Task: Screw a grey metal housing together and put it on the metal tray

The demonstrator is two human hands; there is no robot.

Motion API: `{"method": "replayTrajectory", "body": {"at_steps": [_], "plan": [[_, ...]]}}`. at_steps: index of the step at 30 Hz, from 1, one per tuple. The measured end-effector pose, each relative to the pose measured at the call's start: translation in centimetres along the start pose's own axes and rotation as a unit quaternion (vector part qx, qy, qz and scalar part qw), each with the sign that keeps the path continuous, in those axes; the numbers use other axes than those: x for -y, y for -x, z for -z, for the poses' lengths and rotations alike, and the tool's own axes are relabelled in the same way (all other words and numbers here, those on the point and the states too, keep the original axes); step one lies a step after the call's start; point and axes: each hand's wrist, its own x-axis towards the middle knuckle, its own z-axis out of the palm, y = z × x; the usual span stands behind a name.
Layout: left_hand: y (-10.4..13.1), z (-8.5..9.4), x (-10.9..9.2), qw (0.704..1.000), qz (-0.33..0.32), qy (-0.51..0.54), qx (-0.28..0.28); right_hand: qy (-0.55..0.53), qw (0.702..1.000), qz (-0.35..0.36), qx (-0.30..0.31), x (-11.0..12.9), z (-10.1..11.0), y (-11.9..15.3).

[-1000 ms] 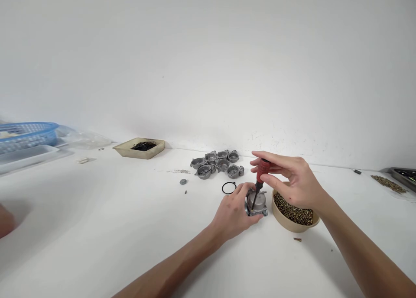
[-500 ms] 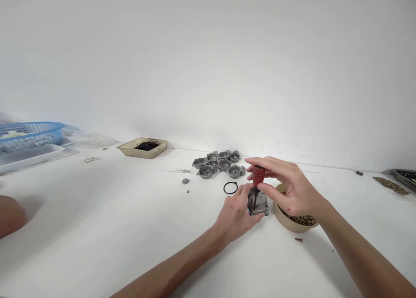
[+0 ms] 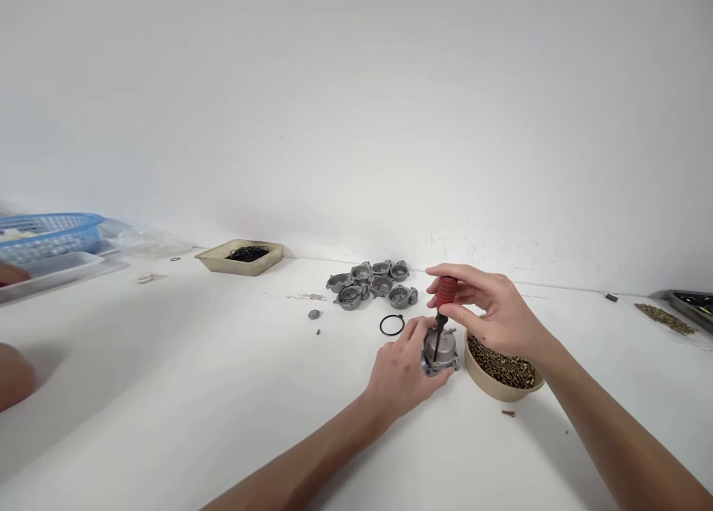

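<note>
Screwdriver rose above gray housing.

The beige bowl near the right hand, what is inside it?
The beige bowl holds a heap of small brass-coloured screws. The right hand covers its far rim, and its bottom is hidden.

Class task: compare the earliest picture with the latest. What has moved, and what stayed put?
Little changed. The right hand keeps its grip on the red screwdriver, tip on the grey metal part; its fingers shifted slightly round the handle. The left hand still steadies the part. Bowl of screws and black ring stayed put.
</note>
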Motion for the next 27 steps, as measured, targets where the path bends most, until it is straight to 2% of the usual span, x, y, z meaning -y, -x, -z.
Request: {"method": "replayTrajectory", "body": {"at_steps": [3, 7, 11, 14, 17, 21, 27], "plan": [[-0.1, 0.0, 0.0, 0.998, 0.048, 0.028, 0.030, 0.012, 1.000, -0.019, -0.021, -0.2, 0.5, -0.1], [-0.4, -0.2, 0.3, 0.984, 0.117, 0.126, 0.056, 0.031, 0.999, -0.021, -0.010, -0.3, 1.1, -0.1], [-0.8, 0.1, 0.9, 0.958, 0.118, 0.248, 0.083, 0.051, 0.998, -0.030, -0.010, -0.1, 1.5, 0.0], [-1.0, 0.8, 1.2, 0.955, 0.098, 0.266, 0.089, 0.083, 0.995, -0.036, -0.045, 0.0, 2.2, 0.7], [-1.2, 1.7, 1.3, 0.963, 0.071, 0.232, 0.121, 0.100, 0.990, -0.070, -0.077, -0.3, 3.6, 2.5], [-1.2, 2.4, 1.1, 0.964, 0.040, 0.191, 0.180, 0.056, 0.987, -0.117, -0.096, -1.4, 5.2, 6.1], [-1.1, 2.3, 0.5, 0.964, 0.030, 0.186, 0.186, -0.004, 0.964, -0.198, -0.176, -2.5, 5.0, 11.0]]}}
